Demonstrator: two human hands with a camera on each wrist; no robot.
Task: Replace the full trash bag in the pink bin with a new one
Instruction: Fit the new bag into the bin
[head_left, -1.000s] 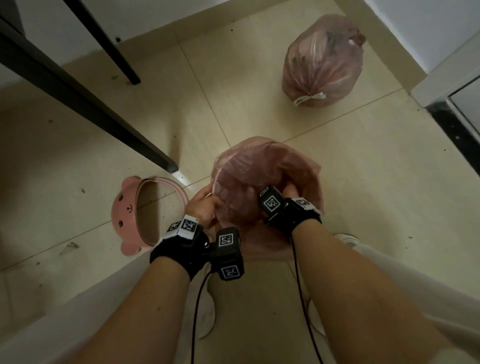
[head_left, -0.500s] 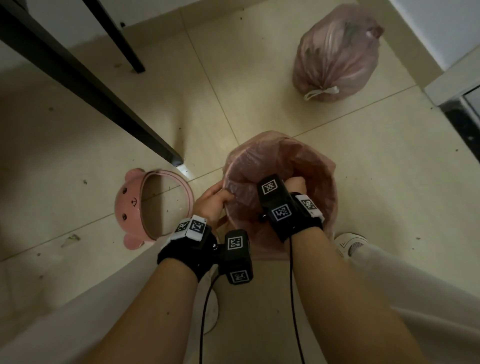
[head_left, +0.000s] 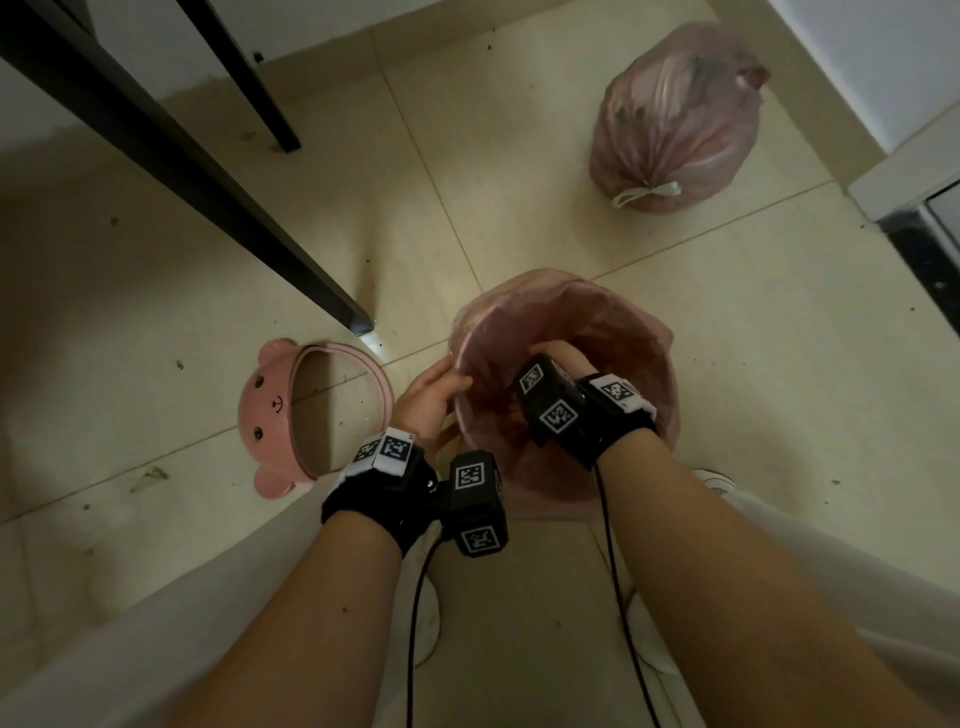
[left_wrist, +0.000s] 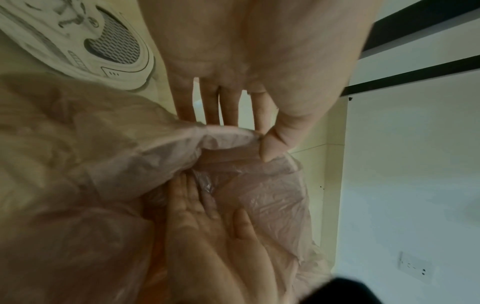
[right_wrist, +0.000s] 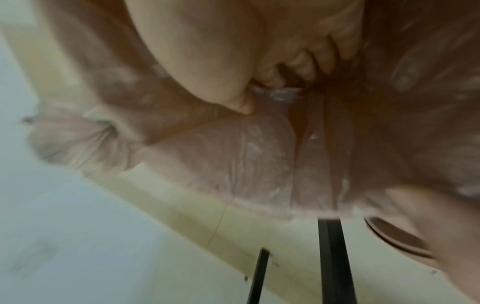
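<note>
The pink bin (head_left: 545, 499) stands on the floor between my feet, lined with a new thin pink bag (head_left: 613, 332). My left hand (head_left: 428, 397) holds the bag's edge at the bin's left rim, thumb inside and fingers outside; the left wrist view shows the thumb (left_wrist: 275, 148) pinching the folded edge (left_wrist: 155, 156). My right hand (head_left: 558, 356) is down inside the bag, and its straight fingers (left_wrist: 197, 201) press the film against the inside. The full tied bag (head_left: 675, 119) lies on the floor at the far right, also blurred in the right wrist view (right_wrist: 78, 139).
The bin's pink bear-faced lid ring (head_left: 265, 410) lies on the floor just left of the bin. A black table leg (head_left: 208, 182) slants down close to the lid, and another (head_left: 249, 78) stands behind it. White shoes (head_left: 717, 480) flank the bin. A door frame (head_left: 909, 171) is at the right.
The bag that bulged above the bin has been pushed down inside and its mouth now stands open. My right hand has gone deeper into it. My left hand stays at the left rim.
</note>
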